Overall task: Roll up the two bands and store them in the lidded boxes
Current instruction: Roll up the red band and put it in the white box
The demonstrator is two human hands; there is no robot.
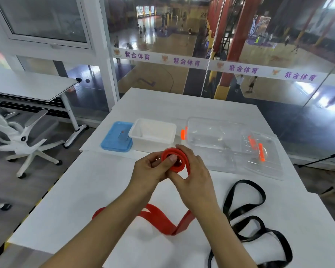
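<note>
A flat blue plastic lid [116,137] lies beside an open white plastic box [152,133] on the white table [70,194]. The left hand [149,171] and right hand [191,175] pinch a partly coiled red rubber band [174,160], its tail trailing below. Rightward stand a clear plastic box [213,136], its clear lid [263,153], and a loose black rubber band [246,215]

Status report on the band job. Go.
Left hand and right hand grip red band, part rolled. Black band loose. Both boxes open.
</note>
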